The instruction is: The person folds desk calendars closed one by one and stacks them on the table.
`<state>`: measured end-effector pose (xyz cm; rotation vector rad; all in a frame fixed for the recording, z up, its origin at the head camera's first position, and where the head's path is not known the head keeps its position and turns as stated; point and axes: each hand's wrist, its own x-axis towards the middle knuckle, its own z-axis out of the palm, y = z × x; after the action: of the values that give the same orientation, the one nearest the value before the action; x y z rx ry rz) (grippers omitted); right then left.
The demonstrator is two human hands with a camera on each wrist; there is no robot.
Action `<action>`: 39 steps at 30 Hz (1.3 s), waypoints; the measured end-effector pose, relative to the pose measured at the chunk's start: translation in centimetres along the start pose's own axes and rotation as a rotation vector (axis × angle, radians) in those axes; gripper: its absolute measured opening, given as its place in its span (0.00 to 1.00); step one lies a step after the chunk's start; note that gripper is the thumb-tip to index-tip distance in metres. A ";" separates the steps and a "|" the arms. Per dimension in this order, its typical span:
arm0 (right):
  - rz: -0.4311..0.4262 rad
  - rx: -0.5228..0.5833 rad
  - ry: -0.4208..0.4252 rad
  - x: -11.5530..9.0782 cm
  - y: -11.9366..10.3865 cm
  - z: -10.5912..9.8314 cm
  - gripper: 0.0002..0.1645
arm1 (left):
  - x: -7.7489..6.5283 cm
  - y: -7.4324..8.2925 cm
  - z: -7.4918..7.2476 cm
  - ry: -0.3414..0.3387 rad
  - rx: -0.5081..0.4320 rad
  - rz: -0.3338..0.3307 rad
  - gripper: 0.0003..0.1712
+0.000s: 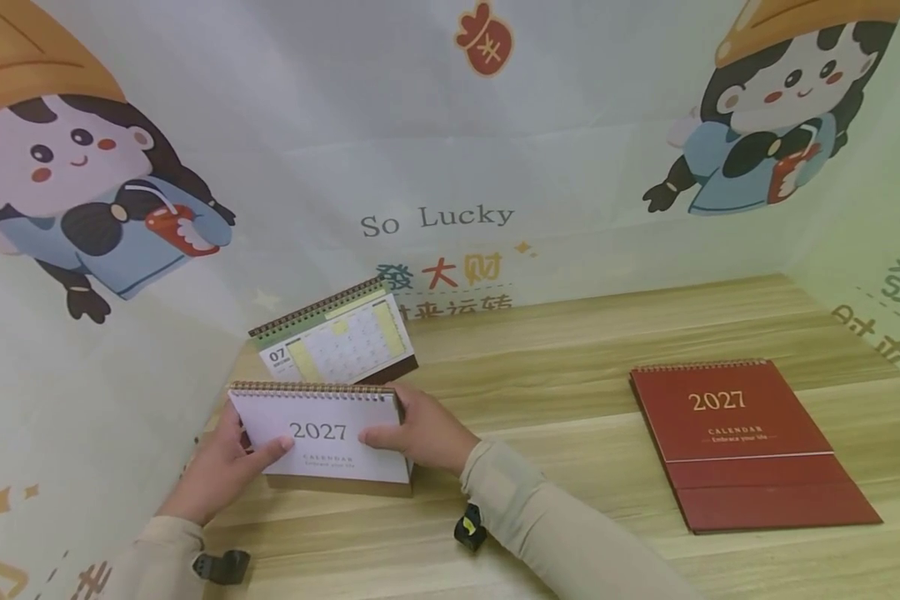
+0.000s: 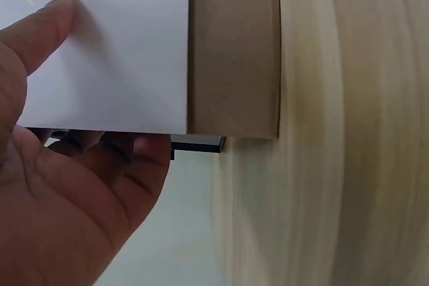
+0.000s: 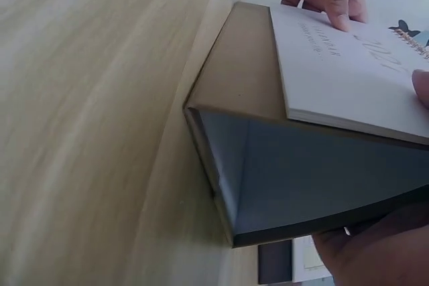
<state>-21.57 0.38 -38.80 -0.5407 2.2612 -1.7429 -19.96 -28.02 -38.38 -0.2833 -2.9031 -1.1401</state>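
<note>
A white desk calendar (image 1: pixel 322 429) marked 2027 stands tented on its brown card base (image 3: pixel 234 65), its spiral binding along the top. My left hand (image 1: pixel 228 467) grips its left side, thumb on the front page and fingers behind. On the right side my right hand (image 1: pixel 427 429) holds it the same way, thumb on the cover and fingers at the back panel. The left wrist view shows the left fingers (image 2: pixel 144 172) curled behind the calendar's edge. Just behind stands a second desk calendar (image 1: pixel 345 333), turned to a page marked 07, its lower part partly hidden.
A red 2027 calendar (image 1: pixel 742 450) lies at the right of the wooden table (image 1: pixel 540 400). A printed cloth backdrop (image 1: pixel 570 150) rises behind the table and at both sides. Black wrist devices (image 1: pixel 470 527) sit at both cuffs.
</note>
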 end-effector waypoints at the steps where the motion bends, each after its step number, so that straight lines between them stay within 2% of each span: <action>1: 0.001 -0.006 0.000 0.0 0.0 0.0 0.28 | 0.0 0.0 0.0 -0.004 0.001 -0.001 0.47; 5: -0.007 -0.029 -0.003 0.0 0.3 0.1 0.29 | 0.0 -0.3 0.1 -0.013 0.005 -0.004 0.46; 14: -0.054 -0.083 0.014 0.0 0.0 0.3 0.27 | -0.4 -0.1 -0.1 0.050 -0.037 0.025 0.45; 16: -0.089 -0.109 0.021 -0.1 -0.6 0.3 0.25 | -0.6 0.3 -0.4 0.097 -0.031 0.047 0.43; 22: -0.235 -0.128 0.093 -0.3 -3.2 0.0 0.20 | -0.9 2.1 -1.3 0.342 0.012 0.191 0.28; 24: -0.246 -0.109 0.108 -0.4 -3.7 -0.2 0.20 | -1.1 2.6 -1.6 0.374 0.003 0.228 0.28; 29: -0.203 -0.061 0.121 -0.7 -3.8 -0.6 0.19 | -1.0 3.0 -1.6 0.372 -0.025 0.258 0.29; 35: -0.159 -0.023 0.158 -0.9 -3.6 -1.3 0.18 | -0.9 3.6 -0.4 0.361 -0.059 0.233 0.28; 39: -0.127 -0.048 0.208 -1.1 -3.2 -2.5 0.18 | -0.6 4.5 0.9 0.322 -0.070 0.195 0.29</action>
<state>-21.11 2.37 -35.07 -0.5466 2.4642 -1.8892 -18.58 -24.32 -36.03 -0.3401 -2.5011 -1.1379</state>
